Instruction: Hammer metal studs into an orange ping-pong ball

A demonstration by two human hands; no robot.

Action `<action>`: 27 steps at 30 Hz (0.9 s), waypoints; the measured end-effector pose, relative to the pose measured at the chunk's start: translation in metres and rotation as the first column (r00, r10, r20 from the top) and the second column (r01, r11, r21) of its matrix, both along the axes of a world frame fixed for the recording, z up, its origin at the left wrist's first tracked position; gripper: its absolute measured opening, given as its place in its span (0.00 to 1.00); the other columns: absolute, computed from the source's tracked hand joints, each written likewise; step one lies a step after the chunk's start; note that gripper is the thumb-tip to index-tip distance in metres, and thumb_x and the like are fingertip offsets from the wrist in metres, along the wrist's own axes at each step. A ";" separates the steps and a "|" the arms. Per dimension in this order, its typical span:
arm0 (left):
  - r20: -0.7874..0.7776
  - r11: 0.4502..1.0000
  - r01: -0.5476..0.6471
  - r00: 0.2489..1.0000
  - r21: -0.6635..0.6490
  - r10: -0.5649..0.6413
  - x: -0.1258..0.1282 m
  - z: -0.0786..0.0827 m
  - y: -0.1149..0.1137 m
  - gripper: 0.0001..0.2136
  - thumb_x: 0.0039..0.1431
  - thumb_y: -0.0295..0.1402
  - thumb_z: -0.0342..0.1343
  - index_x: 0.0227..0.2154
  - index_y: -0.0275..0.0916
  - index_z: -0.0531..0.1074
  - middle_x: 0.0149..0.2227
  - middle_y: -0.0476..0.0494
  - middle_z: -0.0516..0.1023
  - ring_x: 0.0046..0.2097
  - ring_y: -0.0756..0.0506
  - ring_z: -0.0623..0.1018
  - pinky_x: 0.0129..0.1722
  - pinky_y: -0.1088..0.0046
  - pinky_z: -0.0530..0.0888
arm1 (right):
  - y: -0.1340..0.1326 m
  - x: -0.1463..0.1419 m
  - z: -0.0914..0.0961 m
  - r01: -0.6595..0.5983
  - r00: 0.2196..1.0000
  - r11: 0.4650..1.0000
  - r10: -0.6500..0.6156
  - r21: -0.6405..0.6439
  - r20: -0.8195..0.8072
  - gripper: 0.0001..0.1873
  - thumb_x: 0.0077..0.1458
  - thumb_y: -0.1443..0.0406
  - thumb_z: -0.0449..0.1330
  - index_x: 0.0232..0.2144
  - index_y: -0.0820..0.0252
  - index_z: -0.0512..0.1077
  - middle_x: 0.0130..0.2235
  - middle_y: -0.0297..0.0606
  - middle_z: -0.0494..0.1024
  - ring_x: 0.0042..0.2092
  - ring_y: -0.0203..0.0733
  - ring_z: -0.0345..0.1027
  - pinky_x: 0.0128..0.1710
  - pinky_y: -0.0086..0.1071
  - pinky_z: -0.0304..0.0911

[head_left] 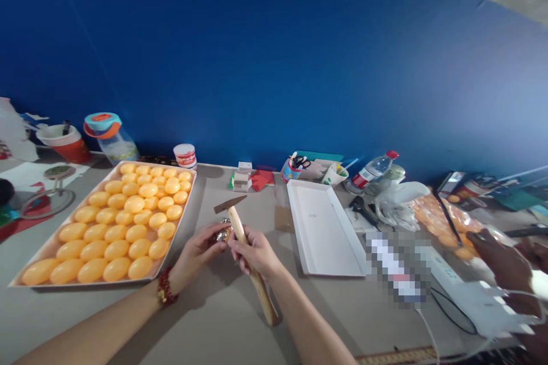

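My right hand [256,251] is closed round the wooden handle of a small hammer [240,225], whose metal head points up and left above the table. My left hand [201,250] pinches a small shiny foil-wrapped object [223,234] right against the hammer handle. A red bead bracelet sits on my left wrist. Both hands hover over the grey table, just right of a tray [188,214] filled with several yellow plastic egg shapes [128,217].
An empty white tray [325,234] lies to the right. Along the blue wall stand cups, a jar, wooden blocks, a pen cup and a water bottle [374,169]. Another person's hand [499,251] rests at far right near a bag of yellow eggs and cables.
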State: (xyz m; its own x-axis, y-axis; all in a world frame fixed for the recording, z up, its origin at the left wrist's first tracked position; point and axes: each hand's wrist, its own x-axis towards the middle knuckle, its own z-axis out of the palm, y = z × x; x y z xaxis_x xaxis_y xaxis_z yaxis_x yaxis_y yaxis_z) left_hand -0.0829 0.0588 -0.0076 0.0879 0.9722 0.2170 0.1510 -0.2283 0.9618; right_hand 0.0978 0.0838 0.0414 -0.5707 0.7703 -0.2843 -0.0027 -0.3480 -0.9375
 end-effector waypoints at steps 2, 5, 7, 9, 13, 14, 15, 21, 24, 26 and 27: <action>-0.022 1.000 -0.008 1.000 0.017 0.009 0.000 0.002 0.000 0.17 0.57 0.38 0.58 0.49 0.43 0.73 0.51 0.39 0.75 0.51 0.39 0.74 0.52 0.60 0.72 | 0.000 0.000 -0.001 0.005 1.000 1.000 -0.005 0.005 0.001 0.20 0.48 0.51 0.64 0.32 0.59 0.64 0.20 0.22 0.67 0.13 0.25 0.53 0.11 0.21 0.50; -0.040 0.998 -0.026 0.999 0.049 0.028 0.001 0.009 -0.002 0.15 0.58 0.38 0.57 0.48 0.42 0.73 0.50 0.40 0.76 0.51 0.40 0.74 0.53 0.61 0.71 | 0.000 0.000 -0.004 0.032 0.999 0.999 -0.032 0.007 0.008 0.21 0.47 0.50 0.64 0.32 0.59 0.64 0.20 0.22 0.67 0.13 0.25 0.53 0.11 0.20 0.49; -0.041 0.998 -0.033 0.999 0.058 0.035 0.002 0.013 -0.003 0.15 0.58 0.38 0.57 0.47 0.42 0.74 0.50 0.40 0.76 0.51 0.40 0.74 0.53 0.61 0.71 | 0.001 0.000 -0.006 0.048 0.999 0.999 -0.048 0.010 0.011 0.21 0.46 0.50 0.65 0.32 0.59 0.64 0.20 0.23 0.68 0.13 0.25 0.53 0.11 0.20 0.49; -0.041 0.998 -0.040 0.998 0.056 0.043 0.002 0.014 -0.003 0.16 0.57 0.38 0.58 0.48 0.42 0.73 0.51 0.40 0.75 0.51 0.39 0.74 0.53 0.61 0.71 | 0.001 0.000 -0.007 0.050 0.999 0.999 -0.050 0.010 0.003 0.21 0.47 0.50 0.65 0.31 0.59 0.64 0.21 0.24 0.68 0.13 0.24 0.53 0.10 0.20 0.48; -0.031 0.997 -0.034 0.999 0.073 0.036 0.002 0.011 -0.004 0.18 0.56 0.38 0.59 0.50 0.43 0.72 0.53 0.40 0.74 0.53 0.39 0.73 0.55 0.60 0.69 | 0.002 0.001 -0.006 0.050 0.998 0.999 -0.051 -0.015 -0.022 0.20 0.48 0.52 0.65 0.31 0.59 0.64 0.21 0.24 0.69 0.13 0.24 0.52 0.10 0.20 0.48; -0.023 0.996 -0.022 0.999 0.082 0.024 0.002 0.010 -0.004 0.18 0.56 0.38 0.59 0.50 0.43 0.72 0.53 0.40 0.74 0.54 0.39 0.73 0.55 0.60 0.69 | 0.003 0.001 -0.005 0.053 0.998 0.998 -0.053 -0.020 -0.029 0.20 0.48 0.52 0.65 0.31 0.60 0.64 0.21 0.25 0.69 0.13 0.24 0.52 0.10 0.20 0.48; -0.014 0.996 -0.010 1.000 0.090 0.011 0.001 0.009 -0.004 0.19 0.56 0.37 0.59 0.51 0.44 0.72 0.54 0.40 0.73 0.55 0.39 0.72 0.56 0.60 0.68 | 0.003 0.002 -0.003 0.054 0.998 0.998 -0.055 -0.024 -0.038 0.20 0.48 0.52 0.65 0.31 0.60 0.64 0.21 0.25 0.70 0.13 0.25 0.52 0.09 0.20 0.48; 0.042 0.996 0.033 0.998 0.083 -0.036 0.004 0.011 -0.005 0.20 0.57 0.35 0.58 0.54 0.43 0.69 0.55 0.38 0.72 0.57 0.38 0.70 0.55 0.60 0.69 | 0.001 0.003 0.000 0.035 0.998 0.999 -0.036 -0.020 -0.052 0.20 0.49 0.51 0.64 0.31 0.60 0.64 0.21 0.26 0.69 0.13 0.24 0.53 0.10 0.20 0.49; 0.024 0.995 0.035 0.999 0.092 -0.037 0.004 0.014 -0.006 0.19 0.58 0.36 0.58 0.52 0.43 0.70 0.53 0.38 0.73 0.55 0.38 0.72 0.53 0.61 0.71 | 0.001 0.005 -0.002 0.007 0.999 1.000 -0.006 0.009 -0.031 0.18 0.50 0.53 0.64 0.31 0.60 0.65 0.20 0.26 0.69 0.13 0.24 0.54 0.10 0.19 0.49; 0.005 0.994 0.020 1.000 0.104 -0.020 0.004 0.014 -0.007 0.19 0.58 0.36 0.58 0.52 0.44 0.70 0.53 0.39 0.73 0.54 0.39 0.73 0.52 0.62 0.72 | 0.001 0.006 -0.004 -0.005 1.000 0.999 0.006 0.036 -0.018 0.18 0.50 0.54 0.64 0.31 0.60 0.65 0.20 0.25 0.69 0.13 0.25 0.54 0.10 0.19 0.49; 0.000 0.994 0.015 1.000 0.107 -0.015 0.004 0.015 -0.007 0.19 0.58 0.36 0.58 0.52 0.44 0.69 0.53 0.39 0.73 0.53 0.40 0.73 0.52 0.62 0.72 | 0.002 0.006 -0.005 -0.008 1.000 0.999 0.009 0.047 -0.012 0.17 0.50 0.54 0.64 0.31 0.61 0.66 0.20 0.25 0.69 0.13 0.25 0.54 0.09 0.19 0.49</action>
